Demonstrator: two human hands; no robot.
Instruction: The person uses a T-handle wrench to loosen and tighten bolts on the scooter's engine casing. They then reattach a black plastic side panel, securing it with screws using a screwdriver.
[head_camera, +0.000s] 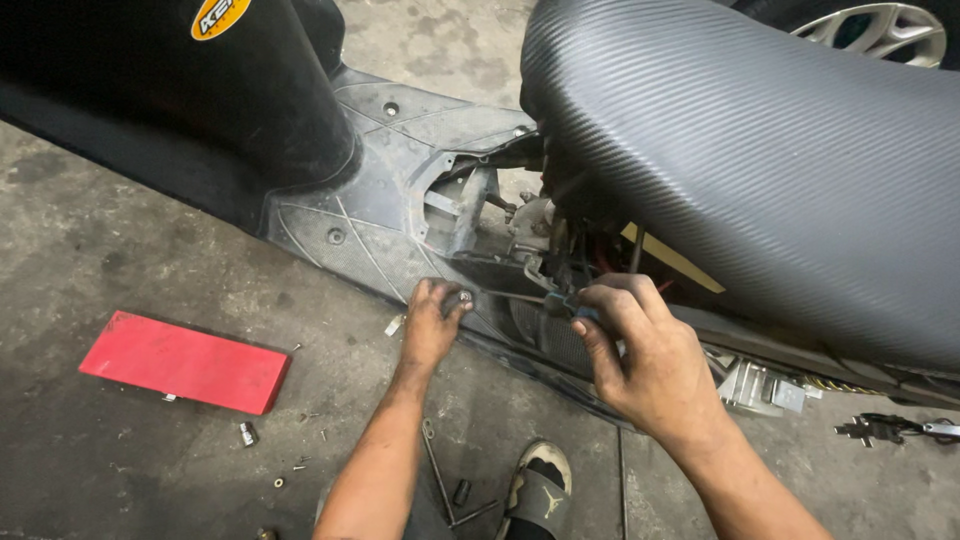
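Gripping screwdriver (540, 298); steadying scooter panel (380, 240)

A scooter (400, 150) lies across the upper part of the view, standing on a concrete floor (120, 230). Its seat (760, 150) fills the upper right; the footboard panel (390, 190) sits left of the seat, with an opening (470, 215) between them. Both hands reach in from below to the footboard's near edge. The left hand (430, 325) rests on that edge, and the right hand (640, 360) is just to its right, under the seat's front, its fingers (600, 300) around a screwdriver (545, 298) that points left toward the left hand. A flat case (185, 362) lies on the floor well to the left. Small sockets and screws (248, 434) lie just beside the case, nearer the viewer. A sandalled foot (540, 490) sits between the forearms, a long tool (435, 470) beside it. More tools (890, 428) lie on the floor at far right.
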